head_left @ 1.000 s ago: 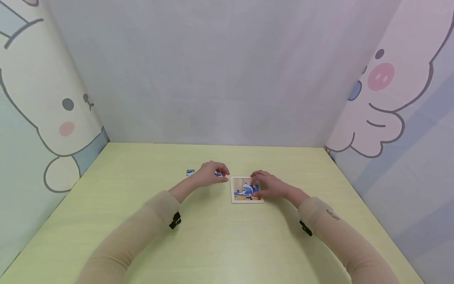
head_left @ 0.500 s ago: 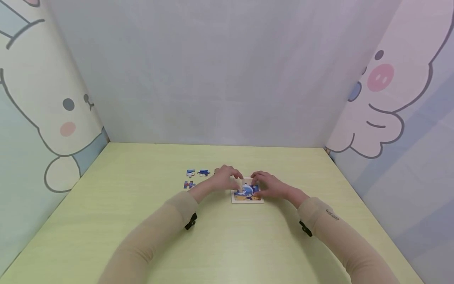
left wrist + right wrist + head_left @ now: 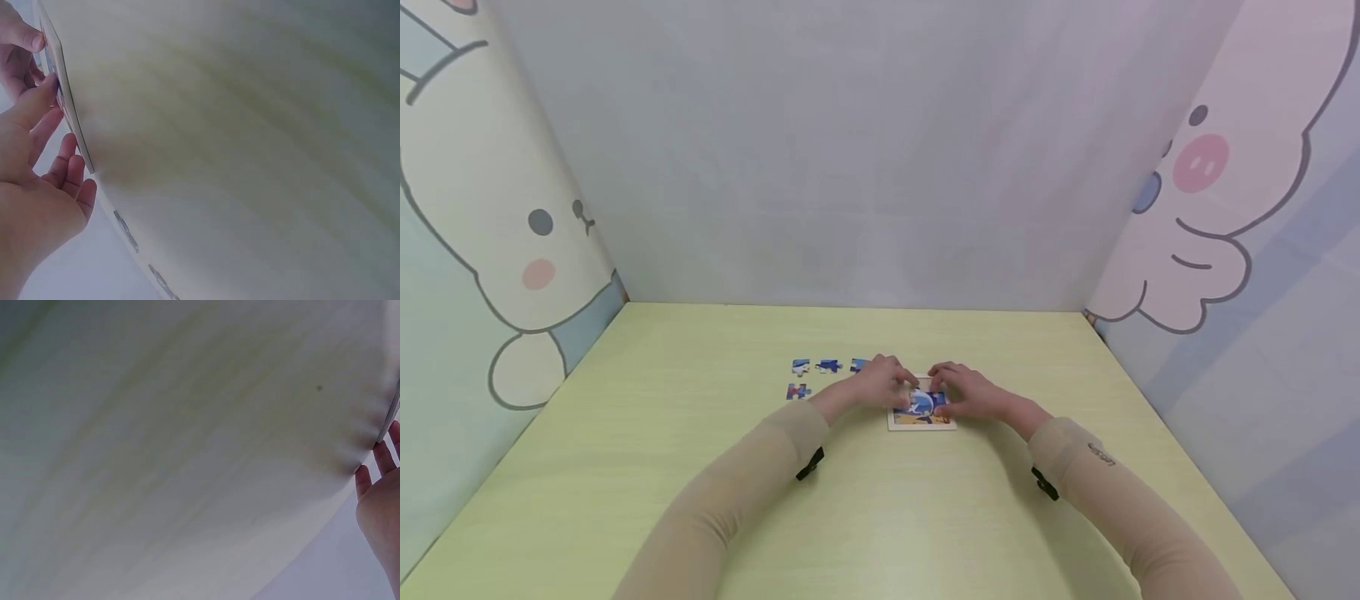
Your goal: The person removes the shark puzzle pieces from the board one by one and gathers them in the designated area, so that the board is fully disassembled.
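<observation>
A framed puzzle (image 3: pixel 922 427) lies flat on the table (image 3: pixel 880 508), its left and right sides partly covered by the hands. The left hand (image 3: pixel 882 383) hides its upper left; thumb and forefinger bend toward the surface, but whether they pinch anything cannot be told. The right hand (image 3: pixel 972 393) covers the right edge, thumb and forefinger apart over the picture; whether the other fingers grip the frame is hidden, and the right wrist view crops most of them. Of four visible loose pieces (image 3: pixel 829 366), the nearest meets the left hand's outline.
</observation>
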The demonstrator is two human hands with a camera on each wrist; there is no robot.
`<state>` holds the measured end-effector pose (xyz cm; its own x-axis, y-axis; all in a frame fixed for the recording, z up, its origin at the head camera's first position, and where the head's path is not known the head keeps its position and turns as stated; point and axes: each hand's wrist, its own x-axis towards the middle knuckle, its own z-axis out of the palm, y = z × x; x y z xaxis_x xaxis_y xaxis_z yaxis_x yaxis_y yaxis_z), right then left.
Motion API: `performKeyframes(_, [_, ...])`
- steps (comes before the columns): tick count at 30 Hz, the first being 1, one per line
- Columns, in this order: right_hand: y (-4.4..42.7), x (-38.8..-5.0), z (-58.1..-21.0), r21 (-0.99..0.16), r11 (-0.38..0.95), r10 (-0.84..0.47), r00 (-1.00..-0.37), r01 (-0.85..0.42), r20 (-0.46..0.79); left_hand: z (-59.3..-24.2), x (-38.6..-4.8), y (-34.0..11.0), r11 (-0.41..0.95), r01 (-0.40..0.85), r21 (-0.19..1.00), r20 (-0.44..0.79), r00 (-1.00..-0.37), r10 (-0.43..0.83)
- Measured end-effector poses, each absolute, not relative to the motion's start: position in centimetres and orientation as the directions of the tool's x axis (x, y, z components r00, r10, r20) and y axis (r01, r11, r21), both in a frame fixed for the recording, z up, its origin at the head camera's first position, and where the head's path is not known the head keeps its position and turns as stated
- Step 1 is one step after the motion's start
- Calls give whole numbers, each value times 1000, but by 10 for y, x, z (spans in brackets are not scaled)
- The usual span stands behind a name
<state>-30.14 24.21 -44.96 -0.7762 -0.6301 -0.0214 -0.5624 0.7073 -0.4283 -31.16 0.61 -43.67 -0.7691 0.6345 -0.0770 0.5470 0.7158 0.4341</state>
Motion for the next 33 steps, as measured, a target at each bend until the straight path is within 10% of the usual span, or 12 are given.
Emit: performKeyframes(33, [243, -304, -452, -430, 708, -630, -776, -561, -24, -430, -312, 8, 648, 523, 554, -29, -765, 643])
